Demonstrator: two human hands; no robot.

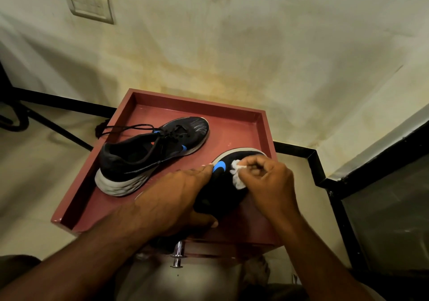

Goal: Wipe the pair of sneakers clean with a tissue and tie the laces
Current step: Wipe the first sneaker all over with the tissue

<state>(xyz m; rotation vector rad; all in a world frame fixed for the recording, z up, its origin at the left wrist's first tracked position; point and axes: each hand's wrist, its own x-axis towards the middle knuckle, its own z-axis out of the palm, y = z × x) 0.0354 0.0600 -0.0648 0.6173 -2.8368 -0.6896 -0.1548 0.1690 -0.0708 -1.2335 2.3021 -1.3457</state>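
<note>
Two black sneakers on a red tray point(148, 102), blue swoosh marks showing, no readable writing. Far sneaker point(148, 155) toward the left edge, laces loose. Near sneaker point(226, 184) by the right edge, gripped by the left hand point(176, 198). Right hand point(269, 180) pinching one white tissue point(238, 176) against it. Stained cream wall point(232, 34), one switch plate point(89, 3).

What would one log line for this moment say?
step: wiping | right hand: rubs tissue on near sneaker | left hand: steadies it | far sneaker: laces untied
</note>
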